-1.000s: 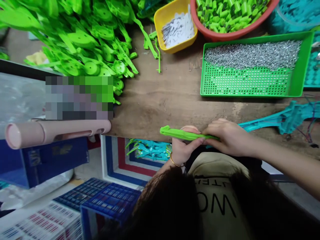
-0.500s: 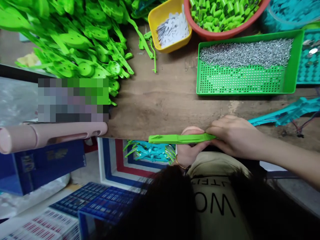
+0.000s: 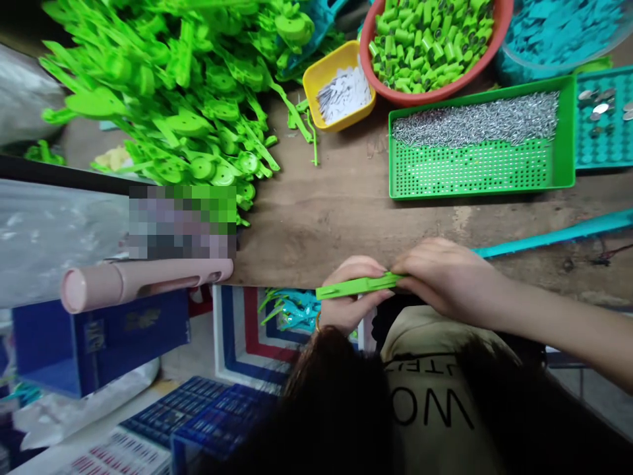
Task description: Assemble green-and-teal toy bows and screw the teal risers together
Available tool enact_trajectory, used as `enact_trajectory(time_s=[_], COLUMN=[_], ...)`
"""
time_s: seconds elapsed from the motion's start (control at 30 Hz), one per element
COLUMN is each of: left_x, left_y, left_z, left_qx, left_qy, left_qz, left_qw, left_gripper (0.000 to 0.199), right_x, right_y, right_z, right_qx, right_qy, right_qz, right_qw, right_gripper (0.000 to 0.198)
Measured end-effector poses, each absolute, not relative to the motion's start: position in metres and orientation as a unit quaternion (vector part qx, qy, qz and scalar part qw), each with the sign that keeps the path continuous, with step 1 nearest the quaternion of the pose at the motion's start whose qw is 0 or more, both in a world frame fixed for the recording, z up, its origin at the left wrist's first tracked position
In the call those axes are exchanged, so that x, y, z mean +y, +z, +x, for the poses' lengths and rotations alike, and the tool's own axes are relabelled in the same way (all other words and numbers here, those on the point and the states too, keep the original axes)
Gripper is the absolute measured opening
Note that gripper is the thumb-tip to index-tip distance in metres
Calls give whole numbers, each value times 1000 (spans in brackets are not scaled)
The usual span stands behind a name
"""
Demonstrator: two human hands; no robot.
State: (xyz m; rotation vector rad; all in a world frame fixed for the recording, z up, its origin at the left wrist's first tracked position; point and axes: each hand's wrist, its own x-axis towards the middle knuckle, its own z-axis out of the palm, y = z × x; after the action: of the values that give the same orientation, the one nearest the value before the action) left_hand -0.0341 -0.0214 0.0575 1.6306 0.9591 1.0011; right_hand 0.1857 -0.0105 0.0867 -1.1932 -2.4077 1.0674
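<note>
A person is holding the green piece (image 3: 353, 287) in both hands, just at the near edge of the table (image 3: 306, 224). The left hand (image 3: 341, 315) is gripping it along its length, thumb on the near side and fingers on the far side. The right hand (image 3: 440, 280) is pinching its narrower right end, its fingertips partly hiding that end. Seemingly moulded plastic, the piece is probably handling as light and stiff, its smooth faces perhaps sliding a little under dry fingers. The slim end is likely offering the weakest spot, the broader body the surer hold for steadying.
</note>
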Motion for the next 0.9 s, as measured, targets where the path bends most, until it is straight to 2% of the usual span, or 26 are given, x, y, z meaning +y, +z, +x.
enact_trajectory(time_s=[0.3, 0.4, 0.53, 0.63, 0.73, 0.8, 0.9], left_x=[-23, -20, -19, -26, -39, -49, -57], left_y=[57, 58, 49, 30, 12, 5, 3], left_z=[-27, -30, -34, -21, 9, 29, 44], left_qx=[423, 424, 428, 413, 445, 479, 529], left_qy=[423, 421, 430, 472, 401, 343, 354], left_qz=[671, 665, 641, 572, 551, 566, 536], left_qw=[438, 448, 469, 528, 580, 577, 555], left_gripper=[20, 21, 22, 40, 58, 49, 31], right_x=[-11, -7, -5, -2, 4, 8, 12], right_y=[72, 74, 77, 81, 91, 99, 104], right_z=[171, 181, 215, 236, 239, 231, 214], right_qx=[-827, -838, -873, -878, -873, -867, -871], right_qy=[366, 361, 247, 233, 274, 293, 282], right_qz=[-391, -381, -415, -418, -403, -401, -402], right_qw=[171, 151, 68, 4, -21, -33, -31], right_gripper=[29, 30, 36, 26, 23, 26, 29])
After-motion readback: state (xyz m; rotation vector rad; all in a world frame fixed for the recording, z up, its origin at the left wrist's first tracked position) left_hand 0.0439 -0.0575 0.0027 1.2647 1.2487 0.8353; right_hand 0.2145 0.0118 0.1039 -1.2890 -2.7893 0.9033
